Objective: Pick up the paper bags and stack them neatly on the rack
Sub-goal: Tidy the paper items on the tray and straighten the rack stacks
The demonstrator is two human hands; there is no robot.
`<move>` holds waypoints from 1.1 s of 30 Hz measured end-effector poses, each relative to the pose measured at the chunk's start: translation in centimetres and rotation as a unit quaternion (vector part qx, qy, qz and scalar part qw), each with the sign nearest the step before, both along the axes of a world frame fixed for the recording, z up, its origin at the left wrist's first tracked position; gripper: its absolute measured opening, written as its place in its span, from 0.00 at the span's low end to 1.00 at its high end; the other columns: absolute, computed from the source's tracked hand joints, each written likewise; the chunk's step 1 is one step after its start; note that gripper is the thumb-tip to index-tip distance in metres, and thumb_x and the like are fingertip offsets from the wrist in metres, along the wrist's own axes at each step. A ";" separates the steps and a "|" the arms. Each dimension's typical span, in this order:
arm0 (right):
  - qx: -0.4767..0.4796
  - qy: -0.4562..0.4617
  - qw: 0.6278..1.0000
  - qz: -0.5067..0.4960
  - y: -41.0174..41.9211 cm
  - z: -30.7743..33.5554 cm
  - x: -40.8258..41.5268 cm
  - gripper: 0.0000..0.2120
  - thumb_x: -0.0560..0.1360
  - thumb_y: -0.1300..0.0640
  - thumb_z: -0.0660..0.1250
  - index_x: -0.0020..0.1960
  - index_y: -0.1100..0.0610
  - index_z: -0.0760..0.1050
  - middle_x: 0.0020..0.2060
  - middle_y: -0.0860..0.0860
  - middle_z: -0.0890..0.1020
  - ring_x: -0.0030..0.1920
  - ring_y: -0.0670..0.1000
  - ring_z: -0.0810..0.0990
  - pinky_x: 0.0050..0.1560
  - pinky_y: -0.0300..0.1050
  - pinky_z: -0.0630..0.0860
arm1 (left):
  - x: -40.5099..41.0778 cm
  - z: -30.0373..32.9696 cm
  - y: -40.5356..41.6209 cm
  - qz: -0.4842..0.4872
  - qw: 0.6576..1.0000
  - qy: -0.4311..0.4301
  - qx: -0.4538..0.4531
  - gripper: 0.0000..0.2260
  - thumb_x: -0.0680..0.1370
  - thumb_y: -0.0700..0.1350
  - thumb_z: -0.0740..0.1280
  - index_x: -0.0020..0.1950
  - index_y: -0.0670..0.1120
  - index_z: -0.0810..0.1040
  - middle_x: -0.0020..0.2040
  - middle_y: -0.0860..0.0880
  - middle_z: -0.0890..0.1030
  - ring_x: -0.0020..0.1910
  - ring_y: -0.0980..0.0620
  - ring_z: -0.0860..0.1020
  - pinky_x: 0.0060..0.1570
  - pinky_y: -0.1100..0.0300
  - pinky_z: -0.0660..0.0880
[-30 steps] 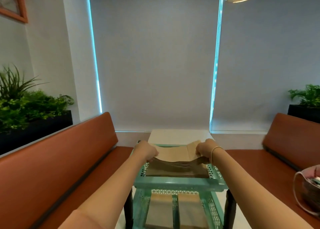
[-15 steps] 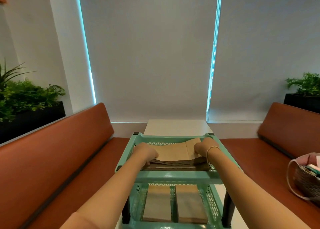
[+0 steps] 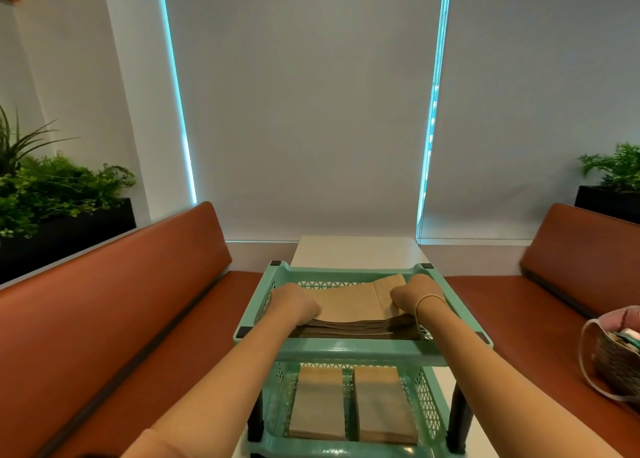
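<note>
Both hands, the left hand (image 3: 294, 303) and right hand (image 3: 414, 295), are still gripping the paper bags (image 3: 349, 307), now settling lower into the rack (image 3: 346, 350); placement is nearly finished.

Head view looks forward and down, close over the rack (image 3: 360, 351).

I can read no text, label, brand or number anywhere: the paper bags (image 3: 349, 307) under my grip are plain brown, unprinted.
</note>
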State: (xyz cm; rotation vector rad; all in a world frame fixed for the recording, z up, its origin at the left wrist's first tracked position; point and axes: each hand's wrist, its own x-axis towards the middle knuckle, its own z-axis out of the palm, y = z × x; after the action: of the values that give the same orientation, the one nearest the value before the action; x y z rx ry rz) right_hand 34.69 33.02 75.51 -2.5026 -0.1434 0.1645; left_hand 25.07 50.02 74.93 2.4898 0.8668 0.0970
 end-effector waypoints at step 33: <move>0.133 -0.063 0.967 0.209 -5.5 0.8 -15.0 0.06 0.74 0.54 0.68 0.49 0.55 0.80 0.39 0.49 0.82 0.35 0.46 0.79 0.34 0.36 0.77 | -11.0 -0.4 -8.4 -0.158 0.951 -0.195 -0.180 0.05 0.76 0.48 0.68 0.49 0.49 0.77 0.45 0.53 0.80 0.41 0.57 0.78 0.36 0.66 0.71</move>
State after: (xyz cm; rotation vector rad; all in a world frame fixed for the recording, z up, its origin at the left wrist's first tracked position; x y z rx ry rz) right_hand 19.69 27.49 76.33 -2.1858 -0.7011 0.1466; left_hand 14.06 41.59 74.51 2.1265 0.2849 0.2836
